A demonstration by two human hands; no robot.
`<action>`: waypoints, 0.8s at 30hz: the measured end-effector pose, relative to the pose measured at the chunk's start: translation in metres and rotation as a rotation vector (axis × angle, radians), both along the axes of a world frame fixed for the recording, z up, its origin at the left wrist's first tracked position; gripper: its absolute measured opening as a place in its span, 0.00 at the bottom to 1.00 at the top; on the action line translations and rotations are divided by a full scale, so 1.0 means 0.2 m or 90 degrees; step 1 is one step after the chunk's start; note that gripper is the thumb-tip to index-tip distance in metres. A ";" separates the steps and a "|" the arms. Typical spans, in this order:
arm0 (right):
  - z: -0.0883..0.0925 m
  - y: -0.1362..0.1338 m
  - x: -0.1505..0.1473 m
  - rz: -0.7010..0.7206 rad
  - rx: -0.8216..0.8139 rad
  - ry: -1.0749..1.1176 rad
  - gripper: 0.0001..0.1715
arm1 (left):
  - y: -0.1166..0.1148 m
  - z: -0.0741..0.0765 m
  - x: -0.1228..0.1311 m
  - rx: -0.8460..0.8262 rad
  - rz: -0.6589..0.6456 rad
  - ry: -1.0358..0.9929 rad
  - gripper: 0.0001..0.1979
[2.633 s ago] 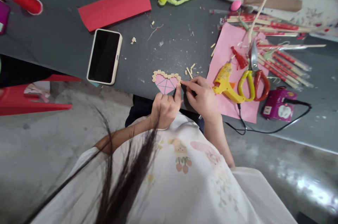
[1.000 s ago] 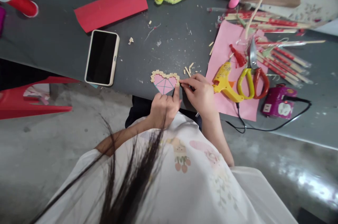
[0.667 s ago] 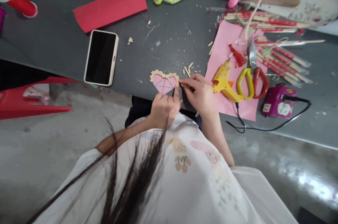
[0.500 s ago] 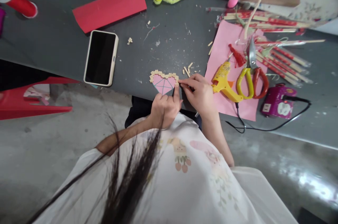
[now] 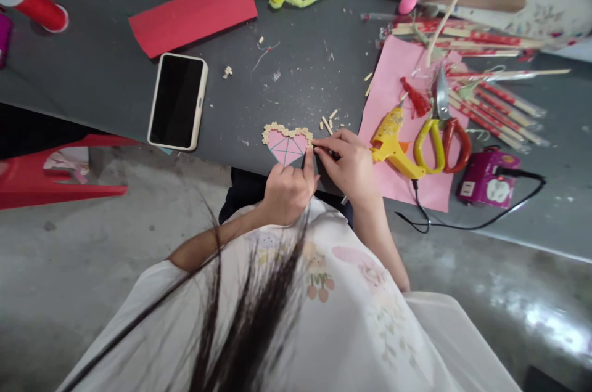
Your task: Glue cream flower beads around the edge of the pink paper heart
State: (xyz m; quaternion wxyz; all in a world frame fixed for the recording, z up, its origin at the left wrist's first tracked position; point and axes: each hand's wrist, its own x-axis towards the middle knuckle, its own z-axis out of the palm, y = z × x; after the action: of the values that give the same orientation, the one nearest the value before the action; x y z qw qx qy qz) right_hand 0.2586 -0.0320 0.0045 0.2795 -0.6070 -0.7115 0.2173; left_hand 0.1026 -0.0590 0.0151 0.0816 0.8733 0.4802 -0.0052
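Note:
A pink paper heart (image 5: 287, 148) lies near the table's front edge, with dark lines drawn across it. Small pale wooden bits (image 5: 289, 131) form a border along its top and upper sides. My left hand (image 5: 290, 191) holds the heart's lower part against the table, index finger stretched to the right edge and the other fingers curled. At that same edge my right hand (image 5: 349, 164) is closed in a pinch, its fingertips touching the border; whatever sits between them is too small to make out. Cut pieces of thin wooden stick (image 5: 327, 124) lie just beyond the right hand.
Right of my hands, a yellow glue gun (image 5: 391, 142) and scissors (image 5: 439, 139) rest on pink paper (image 5: 379, 93). A corded purple box (image 5: 489, 177) stands near the edge. Left are a phone (image 5: 178, 102), red card (image 5: 194, 15) and red thread spool (image 5: 44, 8). Wrapped sticks (image 5: 494, 111) lie far right.
Both hands stay in nearly the same place at the heart. Only the strands of hair hanging in front of the camera have swung to the right.

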 end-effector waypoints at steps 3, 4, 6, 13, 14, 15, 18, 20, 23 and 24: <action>0.00 0.00 0.00 -0.003 0.000 0.002 0.13 | 0.00 0.00 0.00 -0.003 0.008 -0.007 0.27; 0.01 0.00 0.00 -0.004 -0.002 0.002 0.13 | 0.00 0.00 0.00 -0.006 0.012 -0.011 0.27; 0.01 0.00 0.00 0.000 -0.008 0.001 0.15 | 0.00 0.00 0.00 -0.012 0.019 -0.013 0.27; 0.02 0.00 0.00 0.024 -0.021 -0.016 0.16 | 0.00 0.00 0.00 0.002 0.018 -0.008 0.27; 0.02 0.00 0.00 0.025 -0.021 -0.017 0.16 | 0.00 0.00 0.01 0.003 0.018 -0.007 0.27; 0.02 0.00 0.00 0.027 -0.022 -0.017 0.16 | 0.00 0.00 0.01 0.003 0.018 -0.005 0.27; 0.03 -0.01 0.01 0.027 -0.023 -0.015 0.16 | 0.01 0.01 0.01 -0.004 0.011 0.006 0.27; 0.03 -0.01 0.01 0.022 -0.023 -0.011 0.16 | 0.01 0.01 0.01 -0.011 0.005 0.017 0.28; 0.03 -0.01 0.01 0.017 -0.023 -0.006 0.16 | 0.01 0.01 0.01 -0.012 0.002 0.023 0.28; 0.03 -0.01 0.01 0.018 -0.022 -0.006 0.16 | 0.01 0.01 0.01 -0.011 0.003 0.020 0.28</action>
State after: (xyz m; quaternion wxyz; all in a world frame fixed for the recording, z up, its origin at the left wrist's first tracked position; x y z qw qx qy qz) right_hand 0.2608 -0.0347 0.0106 0.2628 -0.6026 -0.7174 0.2306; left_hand 0.1046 -0.0577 0.0162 0.0818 0.8714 0.4832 -0.0231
